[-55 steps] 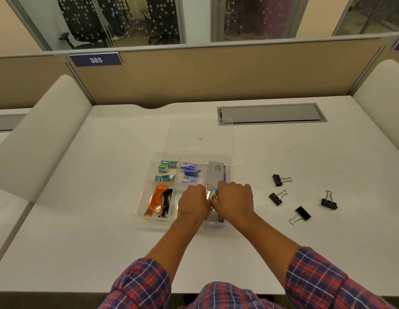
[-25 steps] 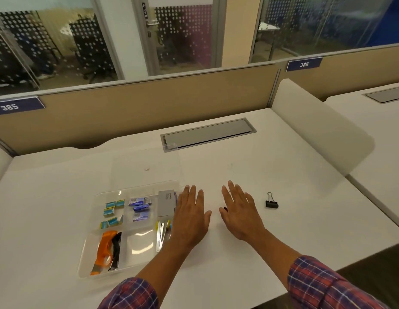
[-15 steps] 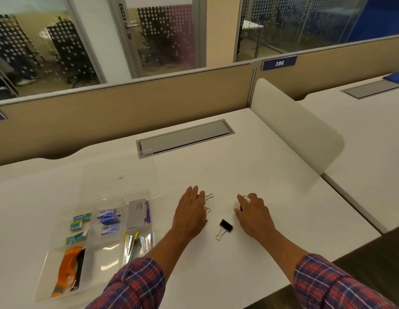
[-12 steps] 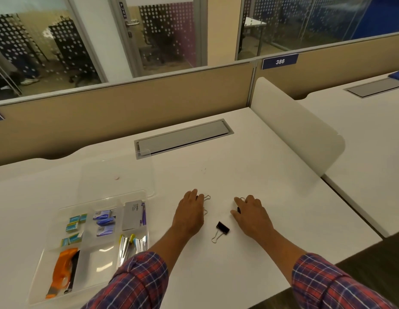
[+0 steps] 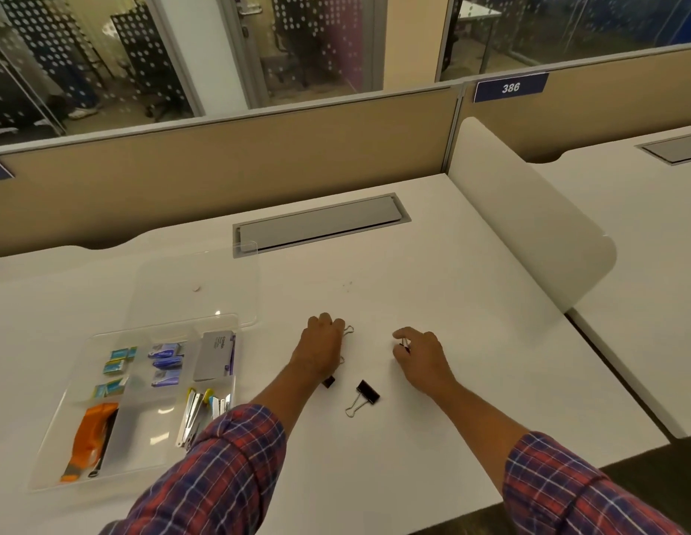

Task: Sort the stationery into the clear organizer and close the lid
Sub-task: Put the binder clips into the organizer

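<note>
Since half a second ago both sets of fingers have bent down over the clips. Your right hand (image 5: 421,359) now pinches a black binder clip (image 5: 404,344) between thumb and fingertips. Your left hand (image 5: 322,349) lies over at least one more, with a wire handle (image 5: 349,329) poking out past the fingertips, and whether it has actually closed on anything I cannot tell. A loose clip (image 5: 367,393) lies on the desk between your wrists. The clear organizer (image 5: 143,426) is well off to your left, its lid (image 5: 174,299) flat on the desk behind it. These clips should be light, stiff and hard to damage, but the wire loops swing freely (they snag on each other too). Take each by the black steel body, across its flat sides, and expect it to skate on the smooth desk if you press down instead of pinching
</note>
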